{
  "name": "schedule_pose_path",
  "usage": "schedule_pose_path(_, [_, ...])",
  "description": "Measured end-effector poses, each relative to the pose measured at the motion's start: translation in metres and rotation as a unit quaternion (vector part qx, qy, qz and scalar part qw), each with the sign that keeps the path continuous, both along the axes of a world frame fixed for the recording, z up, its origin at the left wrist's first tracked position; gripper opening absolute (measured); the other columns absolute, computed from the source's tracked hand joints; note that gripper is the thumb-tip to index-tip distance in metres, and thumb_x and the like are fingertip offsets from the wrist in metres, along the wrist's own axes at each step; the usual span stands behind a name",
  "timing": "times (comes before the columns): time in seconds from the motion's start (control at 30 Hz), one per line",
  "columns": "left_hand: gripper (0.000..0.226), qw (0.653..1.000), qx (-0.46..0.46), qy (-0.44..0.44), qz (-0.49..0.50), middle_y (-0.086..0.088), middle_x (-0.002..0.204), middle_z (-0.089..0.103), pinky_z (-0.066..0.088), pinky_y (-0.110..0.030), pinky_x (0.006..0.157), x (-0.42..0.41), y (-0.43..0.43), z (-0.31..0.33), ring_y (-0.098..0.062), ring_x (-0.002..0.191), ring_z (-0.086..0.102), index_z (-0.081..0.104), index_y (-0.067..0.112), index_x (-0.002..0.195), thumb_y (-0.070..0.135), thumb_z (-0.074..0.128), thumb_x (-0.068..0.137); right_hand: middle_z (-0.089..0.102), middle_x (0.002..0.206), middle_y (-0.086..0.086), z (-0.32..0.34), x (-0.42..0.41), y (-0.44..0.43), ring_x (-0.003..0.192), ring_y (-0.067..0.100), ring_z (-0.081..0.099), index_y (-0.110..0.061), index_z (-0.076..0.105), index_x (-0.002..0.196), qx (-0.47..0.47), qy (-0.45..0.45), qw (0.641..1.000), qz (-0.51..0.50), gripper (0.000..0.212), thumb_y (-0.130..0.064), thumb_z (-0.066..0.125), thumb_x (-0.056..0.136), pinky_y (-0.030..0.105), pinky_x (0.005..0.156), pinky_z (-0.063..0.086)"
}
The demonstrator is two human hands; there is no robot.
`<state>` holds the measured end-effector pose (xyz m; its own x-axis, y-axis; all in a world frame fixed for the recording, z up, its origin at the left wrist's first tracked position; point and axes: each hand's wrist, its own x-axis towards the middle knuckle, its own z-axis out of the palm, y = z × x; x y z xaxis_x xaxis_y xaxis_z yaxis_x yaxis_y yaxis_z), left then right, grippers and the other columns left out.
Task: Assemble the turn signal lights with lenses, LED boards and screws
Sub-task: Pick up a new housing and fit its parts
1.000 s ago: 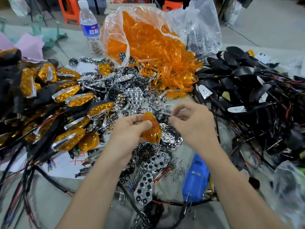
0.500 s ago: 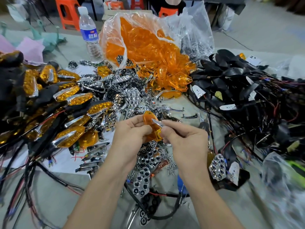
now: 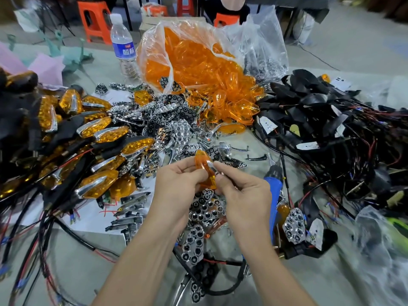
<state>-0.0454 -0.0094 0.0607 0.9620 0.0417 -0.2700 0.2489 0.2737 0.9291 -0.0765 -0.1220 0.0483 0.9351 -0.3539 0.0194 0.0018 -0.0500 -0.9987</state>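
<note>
left grip (image 3: 176,184) curled round orange lens (image 3: 201,160), right grip (image 3: 245,193) pinching chrome trim (image 3: 210,166)

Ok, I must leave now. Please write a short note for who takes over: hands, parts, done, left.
Left hand grips one orange lens. Right hand pinches a chrome trim piece against it.
Bag of lenses behind; chrome reflectors centre; black housings with wires right; blue screwdriver by right wrist.
Done: pile of finished lights, left.
Left: fit trim; then this lens needs housing, LED board, screws.
</note>
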Motion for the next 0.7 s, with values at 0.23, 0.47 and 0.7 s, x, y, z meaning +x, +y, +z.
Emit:
schedule_pose_path(0.23, [0.021, 0.998, 0.034, -0.020, 0.048, -0.010, 0.080, 0.079, 0.059, -0.024, 0.063, 0.007, 0.002, 0.001, -0.016, 0.067, 0.070, 0.083, 0.016, 0.078, 0.000, 0.074, 0.089, 0.077, 0.072, -0.005, 0.001, 0.006, -0.003, 0.061, 0.009, 0.063, -0.046, 0.081, 0.097, -0.014, 0.000, 1.000, 0.023, 0.039, -0.008, 0.072, 0.095, 0.026, 0.056, 0.053])
schedule_pose_path(0.47, [0.020, 0.990, 0.107, -0.072, 0.066, -0.007, 0.076, 0.079, 0.063, -0.034, 0.065, 0.010, 0.008, 0.000, -0.019, 0.065, 0.073, 0.082, 0.019, 0.084, 0.001, 0.076, 0.089, 0.072, 0.063, -0.001, 0.004, 0.012, -0.001, 0.054, 0.007, 0.054, -0.044, 0.082, 0.093, -0.005, -0.014, 0.999, 0.037, 0.042, -0.003, 0.072, 0.094, 0.027, 0.055, 0.051])
schedule_pose_path(0.7, [0.036, 0.977, 0.165, -0.125, 0.059, 0.000, 0.074, 0.079, 0.063, -0.030, 0.063, 0.009, 0.019, 0.009, -0.018, 0.065, 0.075, 0.082, 0.037, 0.074, 0.004, 0.079, 0.087, 0.071, 0.067, 0.007, 0.011, 0.022, -0.008, 0.059, 0.018, 0.058, -0.035, 0.085, 0.091, 0.104, 0.004, 0.987, 0.124, 0.047, 0.009, 0.068, 0.092, 0.030, 0.060, 0.056])
